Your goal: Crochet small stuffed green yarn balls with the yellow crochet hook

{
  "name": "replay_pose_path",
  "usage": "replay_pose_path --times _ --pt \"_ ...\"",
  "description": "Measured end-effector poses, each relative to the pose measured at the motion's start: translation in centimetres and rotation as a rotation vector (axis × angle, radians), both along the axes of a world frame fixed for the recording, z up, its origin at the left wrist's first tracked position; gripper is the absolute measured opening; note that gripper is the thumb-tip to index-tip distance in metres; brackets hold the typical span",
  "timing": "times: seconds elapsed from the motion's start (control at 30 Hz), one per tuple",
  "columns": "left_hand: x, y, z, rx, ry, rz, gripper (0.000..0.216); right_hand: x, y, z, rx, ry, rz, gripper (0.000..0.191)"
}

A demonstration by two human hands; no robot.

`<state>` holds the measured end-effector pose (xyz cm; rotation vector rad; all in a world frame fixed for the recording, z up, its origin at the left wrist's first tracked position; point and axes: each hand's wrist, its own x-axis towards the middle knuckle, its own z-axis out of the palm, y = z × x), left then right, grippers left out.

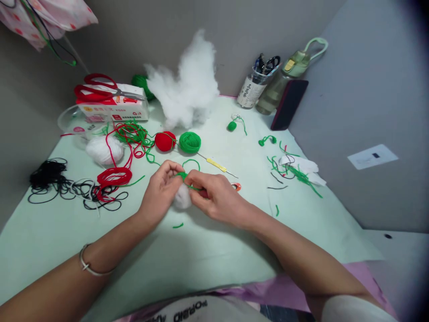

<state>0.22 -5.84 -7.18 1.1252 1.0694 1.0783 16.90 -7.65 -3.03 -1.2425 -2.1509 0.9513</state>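
Both hands meet over the middle of the table around a small green crochet piece (182, 175) with white stuffing (182, 197) hanging below it. The thumb and fingers of my left hand (164, 183) pinch the green piece from the left. On the other side my right hand (214, 192) is closed at its edge; a green strand runs by its fingertips, and any small tool inside the fist is mostly hidden. Just beyond the hands lie a yellow-handled crochet hook (216, 164), a green yarn ball (190, 142) and a red yarn ball (165, 141).
Tangled black yarn (48, 174), a red yarn coil (114, 176) and a white yarn ball (105, 150) spread leftward. Red scissors (100, 89) rest on a box (130, 109). Fluffy stuffing (189, 85), a pen cup (251, 89), a bottle (275, 91) and a phone (290, 105) stand behind. Yarn scraps (298, 174) lie right.
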Motion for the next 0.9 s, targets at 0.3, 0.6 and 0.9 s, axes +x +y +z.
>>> replay_pose_path --times 0.3,0.6,0.9 --pt "0.2 -1.2 1.1 -0.193 -0.183 -0.052 0.015 0.2 0.9 -0.7 0.011 0.029 -0.262 0.021" --pt "0.1 -0.5 0.1 -0.021 -0.044 -0.052 0.022 0.1 0.2 0.4 -0.207 0.131 -0.168 0.021" --pt "-0.2 -0.6 0.2 -0.101 -0.105 -0.053 0.011 -0.7 -0.1 -0.3 -0.041 0.018 -0.221 0.014"
